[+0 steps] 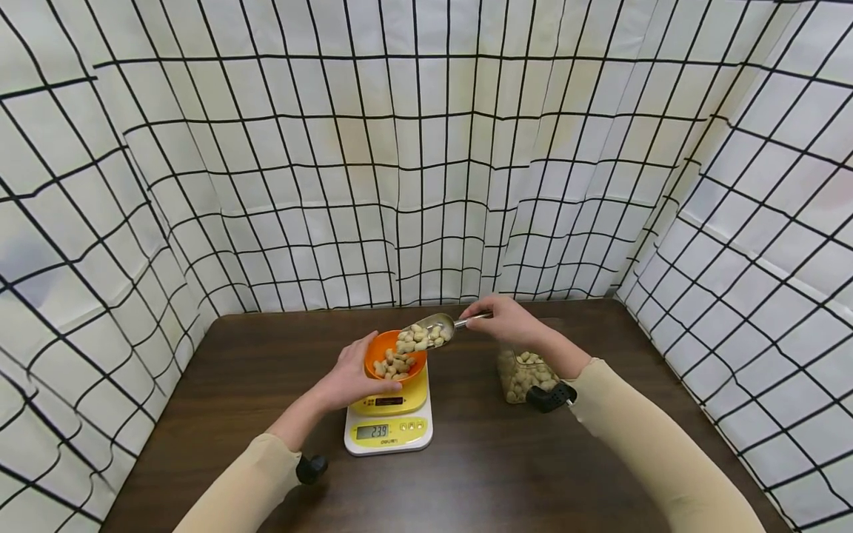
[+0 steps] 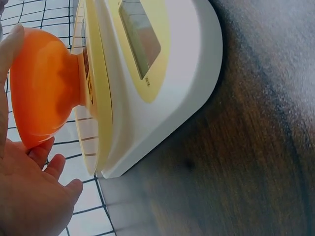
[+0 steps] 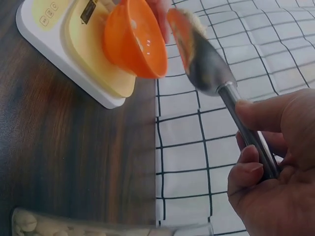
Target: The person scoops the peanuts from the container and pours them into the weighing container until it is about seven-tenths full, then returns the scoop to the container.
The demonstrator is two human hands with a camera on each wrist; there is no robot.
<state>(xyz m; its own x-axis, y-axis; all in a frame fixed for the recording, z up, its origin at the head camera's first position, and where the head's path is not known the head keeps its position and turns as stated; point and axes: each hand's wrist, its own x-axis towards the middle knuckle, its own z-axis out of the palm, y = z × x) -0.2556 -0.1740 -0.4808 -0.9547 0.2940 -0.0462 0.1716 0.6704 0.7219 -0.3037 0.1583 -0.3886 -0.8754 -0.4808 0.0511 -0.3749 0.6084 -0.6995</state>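
Observation:
An orange bowl [image 1: 376, 359] with peanuts in it stands on a yellow and white kitchen scale [image 1: 389, 437], whose display seems to read 239. My left hand [image 1: 346, 377] holds the bowl from its left side, thumb at the near side and fingers around the far side. My right hand [image 3: 280, 152] grips the handle of a metal scoop [image 3: 209, 69]. In the head view, the scoop, loaded with peanuts [image 1: 416, 338], is held over the bowl's upper right rim. It tilts toward the bowl.
A clear container [image 1: 509, 381] of peanuts stands on the dark wooden table [image 1: 466, 474], under my right forearm. White curtains with a black grid [image 1: 433, 185] enclose the table at the back and sides.

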